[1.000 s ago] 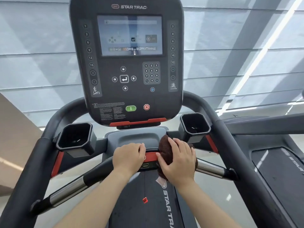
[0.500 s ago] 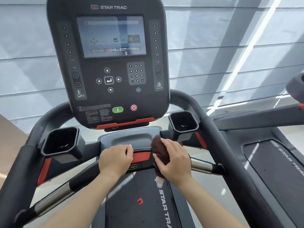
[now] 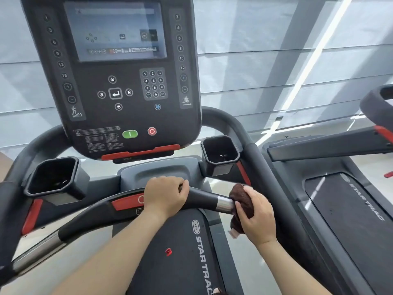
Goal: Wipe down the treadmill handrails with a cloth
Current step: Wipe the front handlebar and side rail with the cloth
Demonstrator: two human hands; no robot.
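Gripping the black front handrail (image 3: pixel 200 198) near its middle, the left hand (image 3: pixel 164 195) is curling shut around it. The right hand (image 3: pixel 256 218) is squeezing a brown cloth (image 3: pixel 242 198) around the bar's silver section (image 3: pixel 224 205), below the console (image 3: pixel 114 77) and between two cup holders (image 3: pixel 220 155).

Pretty tight spot: right cup holder (image 3: pixel 220 155) and side rail (image 3: pixel 265 177) (just beside) box in the front handrail (image 3: pixel 202 198) end.

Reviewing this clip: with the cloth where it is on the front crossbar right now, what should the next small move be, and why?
Probably slide the right hand and brown cloth outward along the metal grip section toward the bar's right end. The cloth is wrapped around that section, the left hand steadies the crossbar near its middle, and the end is hidden behind the cloth.
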